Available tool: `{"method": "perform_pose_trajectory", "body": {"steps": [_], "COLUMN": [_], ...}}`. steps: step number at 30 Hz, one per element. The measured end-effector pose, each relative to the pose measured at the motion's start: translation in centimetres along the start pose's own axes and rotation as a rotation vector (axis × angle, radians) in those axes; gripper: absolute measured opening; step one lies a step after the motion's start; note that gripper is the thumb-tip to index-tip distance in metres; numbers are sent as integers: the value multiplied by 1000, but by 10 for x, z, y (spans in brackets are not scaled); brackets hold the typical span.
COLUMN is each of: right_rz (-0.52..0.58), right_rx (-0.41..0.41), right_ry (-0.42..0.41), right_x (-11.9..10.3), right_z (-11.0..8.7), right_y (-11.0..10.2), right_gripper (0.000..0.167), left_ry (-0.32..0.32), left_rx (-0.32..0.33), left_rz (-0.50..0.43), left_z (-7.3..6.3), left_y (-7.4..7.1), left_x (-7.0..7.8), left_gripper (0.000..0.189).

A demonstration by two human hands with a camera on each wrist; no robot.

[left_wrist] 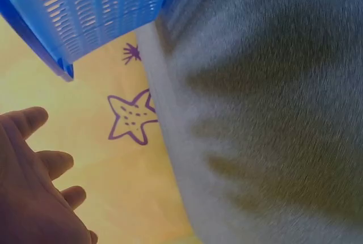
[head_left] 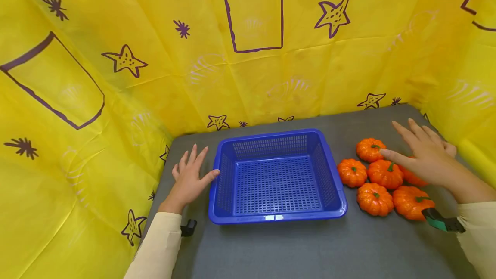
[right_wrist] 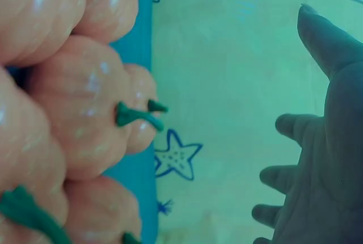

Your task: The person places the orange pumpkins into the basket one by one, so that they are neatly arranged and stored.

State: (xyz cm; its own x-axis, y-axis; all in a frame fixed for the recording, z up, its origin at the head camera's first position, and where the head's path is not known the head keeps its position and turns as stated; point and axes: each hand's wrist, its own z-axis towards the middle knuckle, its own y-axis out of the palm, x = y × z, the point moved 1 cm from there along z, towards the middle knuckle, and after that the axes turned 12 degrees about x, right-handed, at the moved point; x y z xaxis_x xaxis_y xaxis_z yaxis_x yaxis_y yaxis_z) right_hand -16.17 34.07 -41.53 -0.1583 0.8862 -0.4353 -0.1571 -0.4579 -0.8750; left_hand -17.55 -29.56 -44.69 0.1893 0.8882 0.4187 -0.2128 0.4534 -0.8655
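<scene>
A blue plastic basket (head_left: 277, 217) with slotted walls stands on the grey table, nothing inside it. My left hand (head_left: 189, 180) is beside its left wall, fingers spread, thumb tip right at the rim; the left wrist view shows that hand (left_wrist: 34, 181) below the basket's side (left_wrist: 96, 5). To the right of the basket sits a cluster of several small orange pumpkins (head_left: 375, 199) with green stems. Over the far right of the cluster hovers my right hand (head_left: 428, 154), fingers extended and holding nothing, partly covering one pumpkin. In the right wrist view the pumpkins (right_wrist: 79, 108) lie left of the hand (right_wrist: 317, 142).
Yellow cloth walls (head_left: 255, 76) with purple starfish drawings enclose the table (head_left: 279, 253) at the back and both sides. A black strap (head_left: 443, 221) is on the right wrist, close to the front right pumpkin. A black wrist camera (head_left: 188, 228) sits by the left cuff.
</scene>
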Motion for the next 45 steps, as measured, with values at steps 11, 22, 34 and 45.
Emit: {"method": "perform_pose_trajectory", "body": {"steps": [11,22,34,45], "right_rz": [134,360,358,313], "right_rx": [21,73,134,200], "right_ry": [88,66,118,77], "right_x": [41,72,92,96], "right_z": [-24,-42,-51,-55], "right_y": [9,35,49,59], "right_gripper": [87,82,87,71], "left_ry": [-125,-148,-349,-509], "left_rx": [-7,6,-104,-105], "left_rz": [-327,-777,-1254,-1448], "left_z": [-4,-13,-30,-48], "left_y": [17,40,70,84], "left_x": [-12,-11,1,12], "left_gripper": [72,52,59,62]}}
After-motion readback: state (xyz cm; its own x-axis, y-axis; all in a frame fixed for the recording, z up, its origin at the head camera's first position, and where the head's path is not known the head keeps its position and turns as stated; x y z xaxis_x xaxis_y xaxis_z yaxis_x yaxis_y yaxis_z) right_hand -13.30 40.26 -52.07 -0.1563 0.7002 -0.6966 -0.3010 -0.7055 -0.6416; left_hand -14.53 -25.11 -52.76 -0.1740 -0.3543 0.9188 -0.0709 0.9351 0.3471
